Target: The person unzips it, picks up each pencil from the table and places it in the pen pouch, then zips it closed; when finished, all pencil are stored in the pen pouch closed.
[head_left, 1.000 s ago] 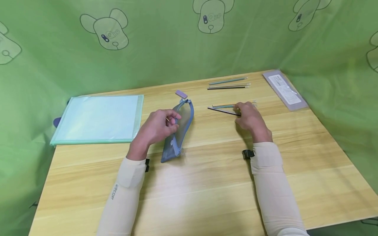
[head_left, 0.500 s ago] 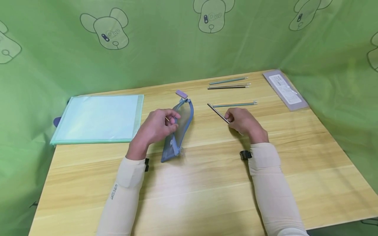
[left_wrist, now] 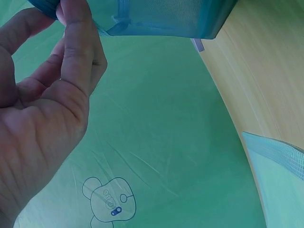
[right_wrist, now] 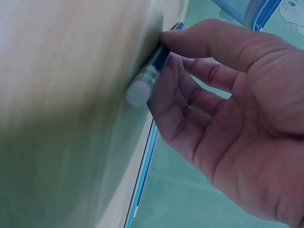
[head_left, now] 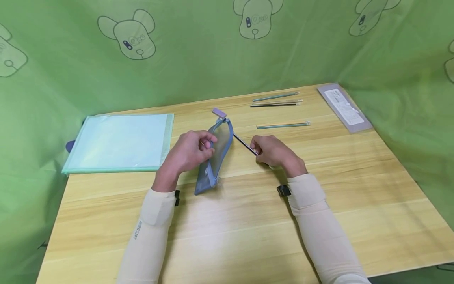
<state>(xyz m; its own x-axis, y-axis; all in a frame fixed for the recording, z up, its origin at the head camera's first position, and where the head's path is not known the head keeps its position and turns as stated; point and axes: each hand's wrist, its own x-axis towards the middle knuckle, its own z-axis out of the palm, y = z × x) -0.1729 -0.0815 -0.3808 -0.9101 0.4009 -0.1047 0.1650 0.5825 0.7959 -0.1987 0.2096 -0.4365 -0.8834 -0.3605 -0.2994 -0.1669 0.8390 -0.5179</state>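
Pencil [head_left: 244, 144] in your right hand [head_left: 273, 152] has come off the table since a second ago, away from the pair of pencils [head_left: 283, 125] it lay beside, and its tip now points at the mouth of the blue mesh pouch [head_left: 215, 157]. Your right fingers pinch it near the eraser end, while your left hand [head_left: 188, 152] keeps pinching the pouch's zipper edge to hold it open. By the look of it, you're about to slide the pencil in; five others wait on the table [head_left: 248, 221].

The person wears long, close-fitting cream sleeves on both arms, reaching to the wrists. The left sleeve [head_left: 149, 232] carries a small dark line of lettering along the forearm, near 7 o'clock in the head view. A small black device sits at each wrist [head_left: 283, 191]. Both the left hand [head_left: 189, 152] and the right hand [head_left: 273, 152] are bare.
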